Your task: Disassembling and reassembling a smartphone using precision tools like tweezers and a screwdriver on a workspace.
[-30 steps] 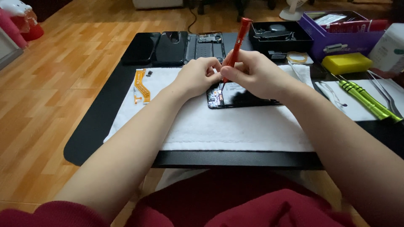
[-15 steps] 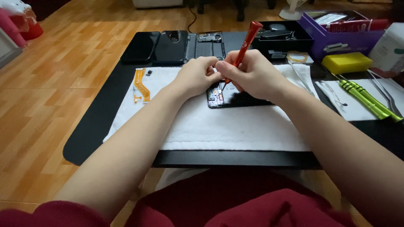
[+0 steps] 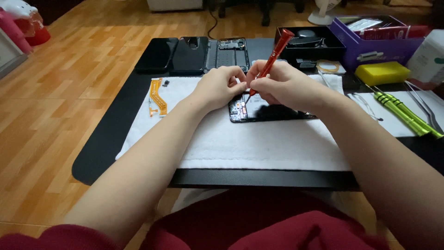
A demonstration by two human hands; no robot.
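Observation:
An opened black phone [image 3: 270, 112] lies on a white cloth [image 3: 240, 139] on the black table. My right hand [image 3: 282, 85] grips a red screwdriver [image 3: 272, 58], tilted up to the right, with its tip down on the phone's left end. My left hand [image 3: 219, 85] rests on the phone's upper left edge, fingers curled against it, close beside the right hand. Most of the phone's upper part is hidden under both hands.
An orange flex cable [image 3: 158, 96] lies on the cloth at left. Black phone panels and a frame [image 3: 194, 54] sit at the table's back. To the right are a black tray [image 3: 310, 44], purple box [image 3: 379, 39], yellow block [image 3: 382, 72], green screwdrivers [image 3: 402, 113] and tweezers [image 3: 423, 109].
The screwdriver's handle has tilted further to the right. Both hands stay on the phone's left end.

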